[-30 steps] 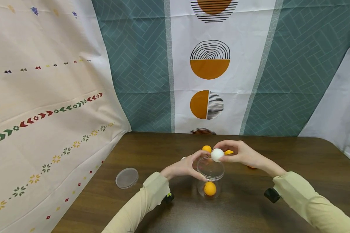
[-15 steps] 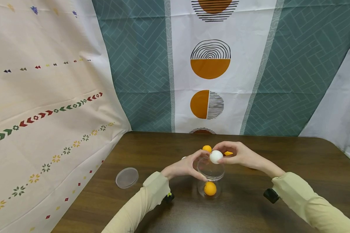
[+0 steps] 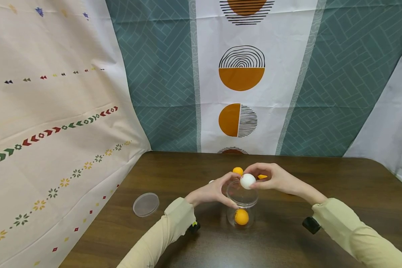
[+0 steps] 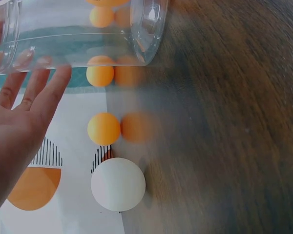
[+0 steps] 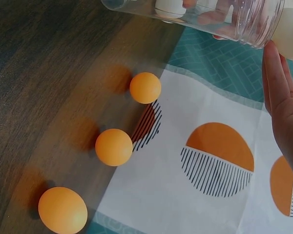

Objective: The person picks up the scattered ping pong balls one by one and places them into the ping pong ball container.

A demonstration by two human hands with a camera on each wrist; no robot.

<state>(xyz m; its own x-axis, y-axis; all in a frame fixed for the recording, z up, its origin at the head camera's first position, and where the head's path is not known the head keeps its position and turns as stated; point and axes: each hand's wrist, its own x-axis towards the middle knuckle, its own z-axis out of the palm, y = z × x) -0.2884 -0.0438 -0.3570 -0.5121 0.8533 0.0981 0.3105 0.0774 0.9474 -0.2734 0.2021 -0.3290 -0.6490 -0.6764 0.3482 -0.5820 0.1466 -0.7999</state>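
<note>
Fingertips of the right hand (image 3: 277, 178) pinch a white ball (image 3: 247, 181) right over the mouth of the clear jar (image 3: 242, 203), at the rim's 12 to 1 o'clock edge. Fingers of the left hand (image 3: 211, 192) curl round the jar's upper wall from 9 o'clock, holding it upright on the dark table (image 3: 338, 193); one orange ball (image 3: 241, 217) already lies at the bottom.

The ball sits nearer the far rim than the centre, so if let go there it could strike the lip, bounce off and roll toward the loose orange balls (image 5: 114, 146) beyond the jar at 12 o'clock. A loose left grip could also let the light jar tip.

Both wrists are raised off the table, forearms converging from 5 and 7 o'clock. The lid (image 3: 145, 204) lies well apart at 9 o'clock.
</note>
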